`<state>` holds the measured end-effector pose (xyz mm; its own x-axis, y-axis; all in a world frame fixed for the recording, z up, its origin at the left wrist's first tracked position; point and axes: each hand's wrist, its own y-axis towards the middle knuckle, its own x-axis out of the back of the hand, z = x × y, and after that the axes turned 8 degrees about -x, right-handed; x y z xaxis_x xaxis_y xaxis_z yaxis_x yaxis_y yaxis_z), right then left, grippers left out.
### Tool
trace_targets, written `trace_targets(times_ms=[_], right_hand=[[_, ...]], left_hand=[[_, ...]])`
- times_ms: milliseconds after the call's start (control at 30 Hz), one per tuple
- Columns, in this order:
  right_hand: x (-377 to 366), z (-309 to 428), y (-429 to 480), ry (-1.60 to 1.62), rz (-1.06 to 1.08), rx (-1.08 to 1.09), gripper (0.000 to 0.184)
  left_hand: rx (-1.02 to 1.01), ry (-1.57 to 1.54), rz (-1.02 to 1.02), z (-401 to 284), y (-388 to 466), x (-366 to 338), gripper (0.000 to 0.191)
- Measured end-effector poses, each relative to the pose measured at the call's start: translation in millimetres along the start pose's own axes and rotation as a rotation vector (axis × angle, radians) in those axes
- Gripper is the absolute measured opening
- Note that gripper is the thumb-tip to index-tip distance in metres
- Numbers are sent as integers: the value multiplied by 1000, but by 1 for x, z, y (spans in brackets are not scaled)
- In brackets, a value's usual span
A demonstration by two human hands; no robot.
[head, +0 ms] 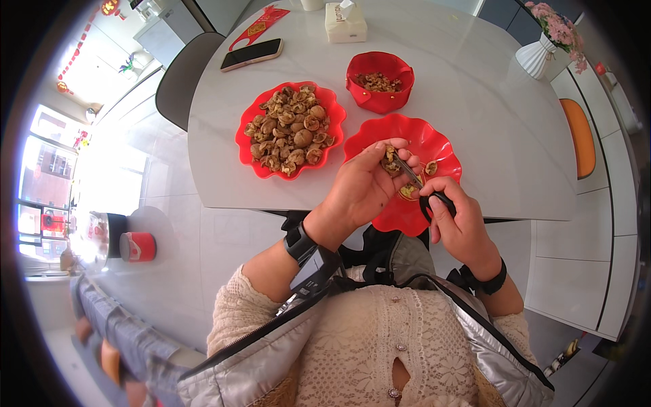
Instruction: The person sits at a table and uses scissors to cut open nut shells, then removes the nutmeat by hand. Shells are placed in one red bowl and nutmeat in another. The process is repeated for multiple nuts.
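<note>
Between the fingers of my left hand (367,175) is a cracked walnut (390,162), its shell broken and the kernel showing. My right hand (457,219) grips black-handled scissors (438,202), and their metal blades reach into the walnut. Both hands are above a red scalloped plate (441,145) at the table's near edge. On that plate lies a piece of walnut shell (431,168). Left of it, another red scalloped plate (333,117) is heaped with walnut shells and some rounder walnuts (303,138). Behind stands a red folded box (380,102) holding walnut kernels (377,82).
A smartphone (252,55) and a red paper decoration (262,25) lie at the back left of the white table (488,102). A tissue pack (346,25) sits at the back. A white vase (536,56) of pink flowers is far right; a grey chair (180,81) stands left.
</note>
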<state>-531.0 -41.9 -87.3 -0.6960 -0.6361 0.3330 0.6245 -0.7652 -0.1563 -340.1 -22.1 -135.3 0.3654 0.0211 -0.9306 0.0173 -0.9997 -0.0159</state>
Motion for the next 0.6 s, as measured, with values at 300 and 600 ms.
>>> trace_targets(times_ms=[300,600], right_hand=[[-2,-5,2,-76,-55,60,10],[-2,-5,2,-43,12,24,9]], left_hand=[[-12,81,-1,5,-1,-1,30],[48,-35,-2,0,-1,-1,25]])
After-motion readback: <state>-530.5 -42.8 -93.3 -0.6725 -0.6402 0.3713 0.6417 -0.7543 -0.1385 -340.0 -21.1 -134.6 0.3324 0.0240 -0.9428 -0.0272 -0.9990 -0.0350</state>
